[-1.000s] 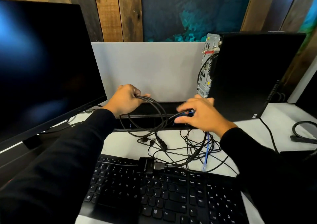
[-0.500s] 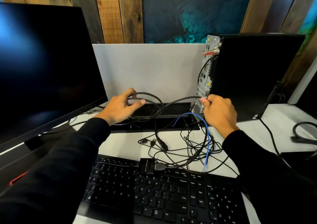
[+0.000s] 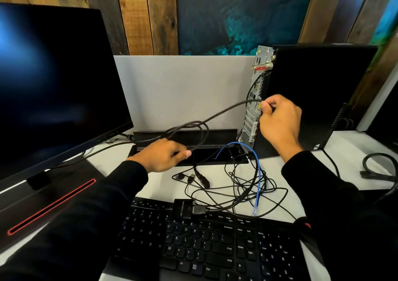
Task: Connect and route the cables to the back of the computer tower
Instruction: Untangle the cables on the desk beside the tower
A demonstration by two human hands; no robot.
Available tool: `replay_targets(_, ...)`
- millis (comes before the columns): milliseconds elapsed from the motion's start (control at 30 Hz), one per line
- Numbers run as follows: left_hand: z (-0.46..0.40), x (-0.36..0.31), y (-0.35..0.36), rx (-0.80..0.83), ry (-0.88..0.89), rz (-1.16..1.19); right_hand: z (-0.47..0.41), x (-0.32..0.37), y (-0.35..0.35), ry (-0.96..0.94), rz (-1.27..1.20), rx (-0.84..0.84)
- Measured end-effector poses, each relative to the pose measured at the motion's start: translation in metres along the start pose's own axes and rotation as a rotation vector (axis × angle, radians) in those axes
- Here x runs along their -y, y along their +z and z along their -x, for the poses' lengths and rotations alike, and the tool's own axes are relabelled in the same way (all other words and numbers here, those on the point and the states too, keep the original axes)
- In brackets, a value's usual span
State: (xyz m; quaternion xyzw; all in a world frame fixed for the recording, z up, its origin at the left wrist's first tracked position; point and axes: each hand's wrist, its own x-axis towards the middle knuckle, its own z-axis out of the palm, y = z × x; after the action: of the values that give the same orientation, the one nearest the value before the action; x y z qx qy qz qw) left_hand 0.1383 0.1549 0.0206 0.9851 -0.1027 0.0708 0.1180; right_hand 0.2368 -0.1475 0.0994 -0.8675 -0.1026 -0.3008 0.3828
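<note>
The black computer tower [image 3: 318, 91] stands at the back right, its silver rear panel [image 3: 251, 117] facing left. My right hand [image 3: 280, 121] pinches the end of a black cable [image 3: 226, 110] against the middle of that panel. The cable sags leftward into a loose loop above my left hand [image 3: 163, 155], which curls round the loop's lower part by the cable slot. A blue network cable [image 3: 259, 177] and a tangle of thin black cables [image 3: 237, 186] lie on the desk between my hands, their plugs loose.
A black keyboard [image 3: 204, 244] fills the near desk, with a small black adapter [image 3: 182, 208] on its top edge. A large dark monitor [image 3: 53, 76] stands left. A black cable slot [image 3: 215, 138] runs along the grey partition [image 3: 183, 87]. Another coiled cable [image 3: 379, 164] lies far right.
My right hand has risen from the desk to the tower's rear panel, carrying the cable end. My left hand has dropped toward the slot and the loop has loosened.
</note>
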Motion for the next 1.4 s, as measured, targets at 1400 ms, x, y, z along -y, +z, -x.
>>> replay_targets(1400, -0.030, 0.020, -0.002, -0.690, -0.421, 0.892, 0.029, -0.020, 0.018, 0.007, -0.011, 0.190)
